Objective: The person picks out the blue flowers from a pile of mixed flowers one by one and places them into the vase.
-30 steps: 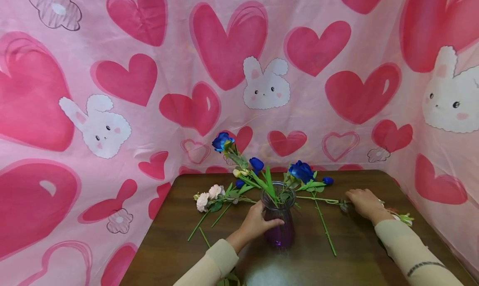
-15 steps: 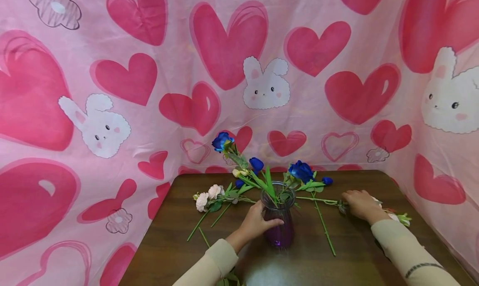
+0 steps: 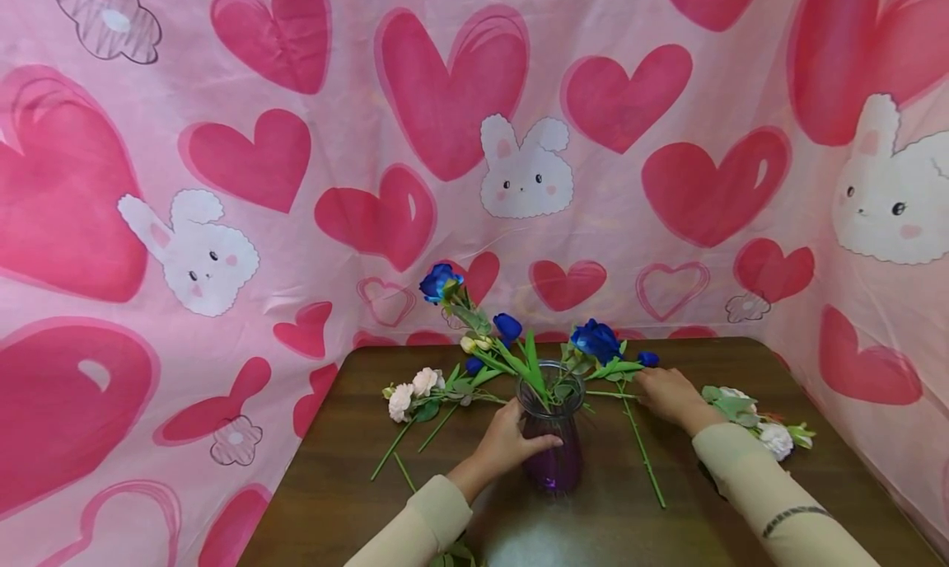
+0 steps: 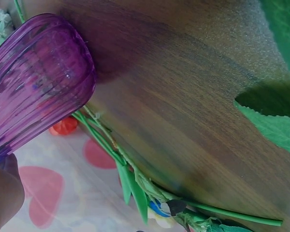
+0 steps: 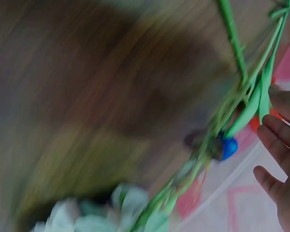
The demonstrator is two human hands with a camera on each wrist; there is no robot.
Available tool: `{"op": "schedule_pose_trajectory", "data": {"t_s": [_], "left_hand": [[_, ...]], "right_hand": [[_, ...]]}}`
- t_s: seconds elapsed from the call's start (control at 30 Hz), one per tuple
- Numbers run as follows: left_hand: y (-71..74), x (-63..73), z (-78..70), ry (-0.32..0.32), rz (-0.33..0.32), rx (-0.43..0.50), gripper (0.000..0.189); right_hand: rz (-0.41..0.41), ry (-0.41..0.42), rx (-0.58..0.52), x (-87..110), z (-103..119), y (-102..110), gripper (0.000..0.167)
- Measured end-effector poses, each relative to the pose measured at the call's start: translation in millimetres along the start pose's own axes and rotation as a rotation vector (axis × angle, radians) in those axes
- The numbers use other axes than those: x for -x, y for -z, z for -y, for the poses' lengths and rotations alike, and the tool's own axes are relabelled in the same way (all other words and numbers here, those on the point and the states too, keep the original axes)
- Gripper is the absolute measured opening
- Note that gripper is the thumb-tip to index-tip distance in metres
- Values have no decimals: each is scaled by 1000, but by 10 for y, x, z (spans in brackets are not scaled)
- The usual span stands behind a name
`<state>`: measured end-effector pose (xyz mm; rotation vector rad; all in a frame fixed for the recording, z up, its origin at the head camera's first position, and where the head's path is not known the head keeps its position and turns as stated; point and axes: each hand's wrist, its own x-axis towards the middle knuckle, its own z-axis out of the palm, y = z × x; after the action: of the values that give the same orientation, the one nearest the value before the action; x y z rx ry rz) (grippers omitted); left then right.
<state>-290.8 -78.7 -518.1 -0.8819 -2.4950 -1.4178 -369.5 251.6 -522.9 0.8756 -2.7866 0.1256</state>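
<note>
My left hand point(image 3: 504, 445) grips the purple glass vase point(image 3: 552, 460), thumb across its near side; the vase point(image 4: 43, 77) stands upright on the table. Green leaves show at its mouth, and I cannot tell which stems are inside and which lie behind. A blue rose point(image 3: 441, 283) and a blue tulip point(image 3: 507, 326) are up to its left. On the right are another blue rose point(image 3: 596, 340) and a small blue tulip point(image 3: 648, 358). Beside these, my right hand point(image 3: 670, 398) is over the stems; in its wrist view the fingers point(image 5: 279, 145) are spread and hold nothing.
Pale pink flowers point(image 3: 401, 400) lie left of the vase on the brown table point(image 3: 593, 534). White flowers point(image 3: 775, 440) lie at the right. A bare green stem point(image 3: 647, 460) points toward the near edge. Heart-patterned cloth point(image 3: 623, 221) hangs behind.
My right hand has moved left from the white flowers toward the blue tulip and stems, uncovering the white flowers. The left hand and vase have stayed put.
</note>
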Motion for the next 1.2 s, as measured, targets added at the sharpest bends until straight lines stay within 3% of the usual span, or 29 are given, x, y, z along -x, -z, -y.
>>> {"op": "schedule_pose_trajectory", "data": {"t_s": [0.23, 0.43, 0.6, 0.83, 1.2], "left_hand": [[-9, 10, -15, 13, 5, -5, 71], [-27, 24, -31, 33, 7, -14, 71], [-20, 28, -45, 29, -2, -11, 71], [-6, 17, -47, 33, -5, 10, 72], [-14, 11, -22, 43, -2, -9, 72]], "right_hand": [[48, -33, -52, -188, 168, -209, 12], [38, -70, -52, -190, 192, -333, 12], [2, -56, -23, -180, 194, -361, 18], [25, -63, -7, -196, 197, -384, 22], [0, -14, 81, -151, 188, -384, 18]]}}
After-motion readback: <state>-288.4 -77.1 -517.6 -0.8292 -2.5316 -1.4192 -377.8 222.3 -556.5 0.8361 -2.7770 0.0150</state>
